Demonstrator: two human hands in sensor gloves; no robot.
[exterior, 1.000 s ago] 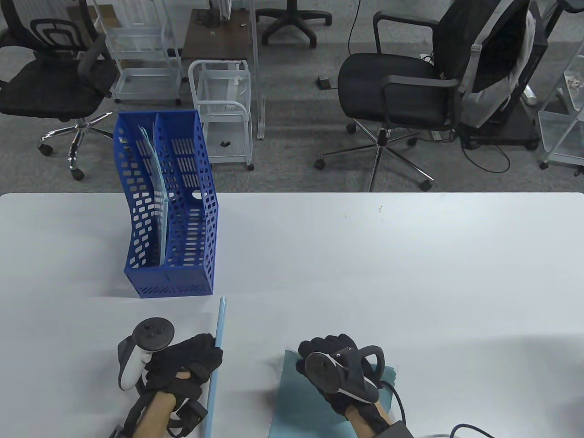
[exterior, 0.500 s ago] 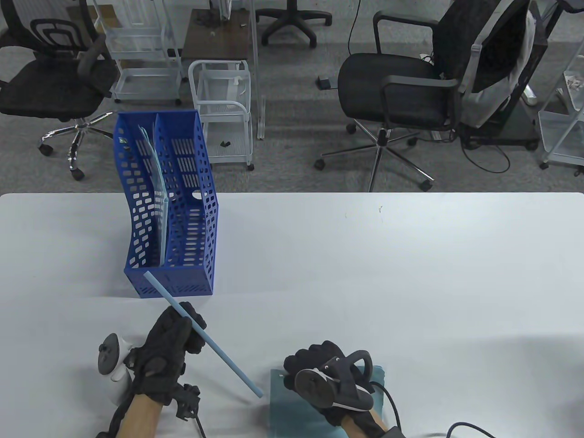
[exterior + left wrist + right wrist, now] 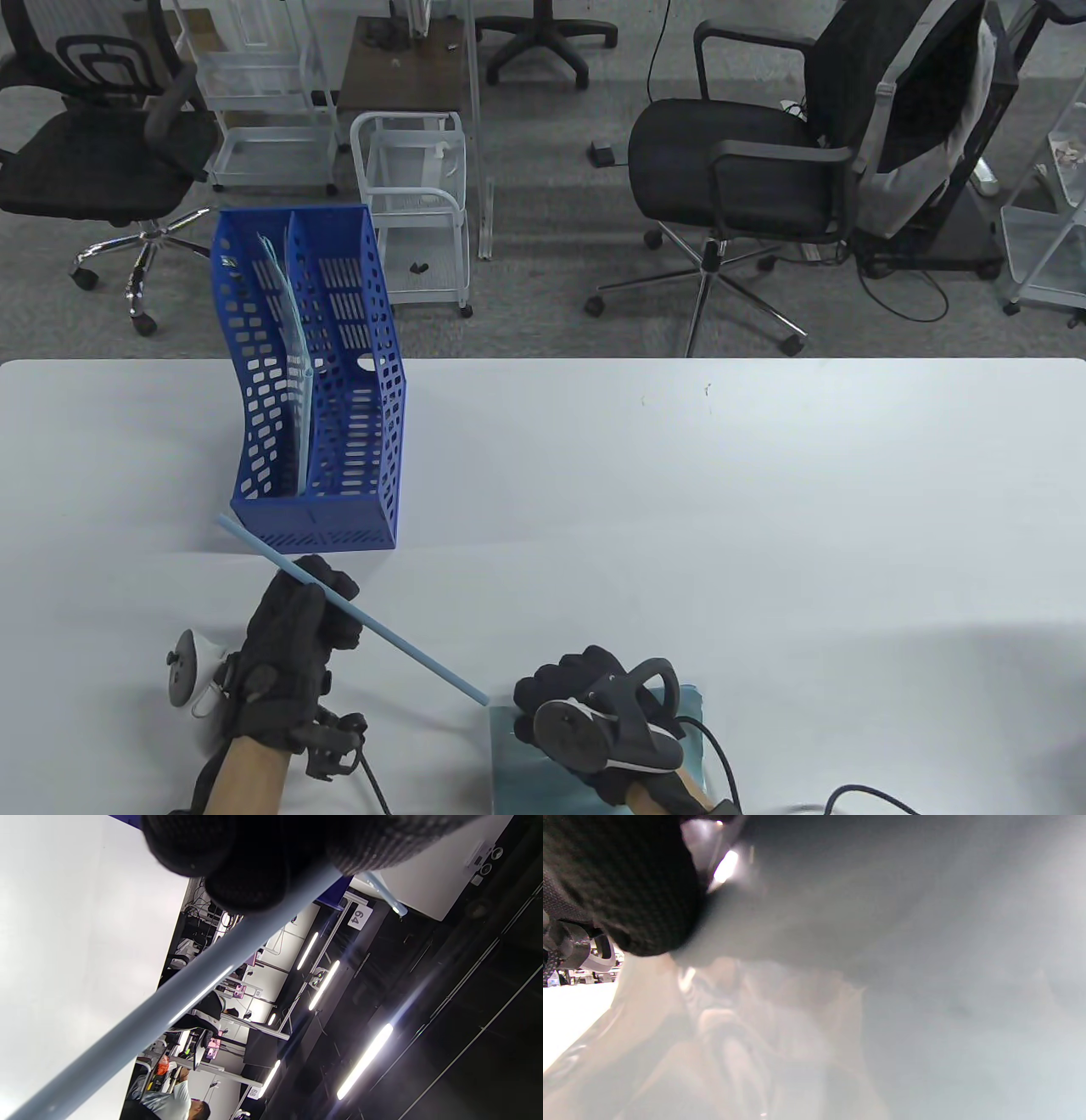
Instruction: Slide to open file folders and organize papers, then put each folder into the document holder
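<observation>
My left hand [image 3: 293,632] grips a thin light-blue slide bar [image 3: 407,649], which runs aslant from near the blue document holder [image 3: 339,509] down to the teal folder [image 3: 509,764]. In the left wrist view the slide bar [image 3: 169,1001] crosses below my curled fingers [image 3: 254,853]. My right hand [image 3: 564,692] holds the teal folder's top edge at the table's near edge. The right wrist view is filled by the translucent folder [image 3: 925,942] beside my glove [image 3: 619,878]. A pale blue folder [image 3: 284,314] stands in the holder's left compartment.
The white table [image 3: 721,509] stretches right and beyond my hands. Black office chairs [image 3: 747,170] and white wire carts [image 3: 416,195] stand on the floor past its far edge. A cable [image 3: 865,798] trails at the near edge on the right.
My left hand lifted the slide bar away from the folder and swung its far end left toward the holder. My right hand and the folder slid left and nearer to me.
</observation>
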